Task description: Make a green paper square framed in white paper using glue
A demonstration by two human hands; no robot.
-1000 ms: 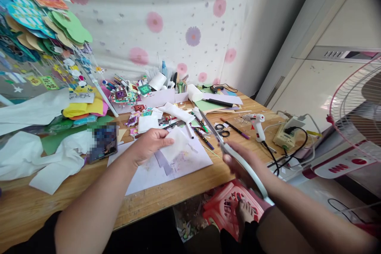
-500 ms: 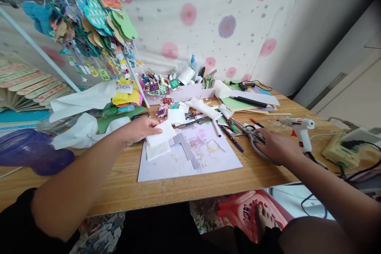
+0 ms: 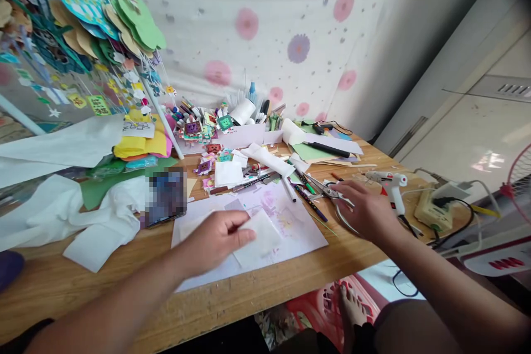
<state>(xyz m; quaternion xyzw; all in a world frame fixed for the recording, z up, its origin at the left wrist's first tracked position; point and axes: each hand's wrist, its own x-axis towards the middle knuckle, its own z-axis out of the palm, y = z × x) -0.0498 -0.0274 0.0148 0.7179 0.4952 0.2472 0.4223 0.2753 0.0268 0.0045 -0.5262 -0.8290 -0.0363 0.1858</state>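
My left hand pinches a folded white paper square between thumb and fingers. The square hangs over a large white sheet with pink and yellow smudges. To the right, my right hand is closed around the handles of a pair of scissors, whose blades point away to the left across the table. Its fingertips are partly hidden. Near the blades lie a dark patterned pencil and a rolled white paper. Another white square stack rests behind the sheet.
A glue gun and a power strip with cables stand at the right. White tissue and a phone are at the left. Paper crafts hang upper left. Pens crowd a box at the back.
The view has shifted right and down. My left hand has carried the paper square rightward and nearer over the sheet. My right hand stays at the scissors, its grip slightly shifted.
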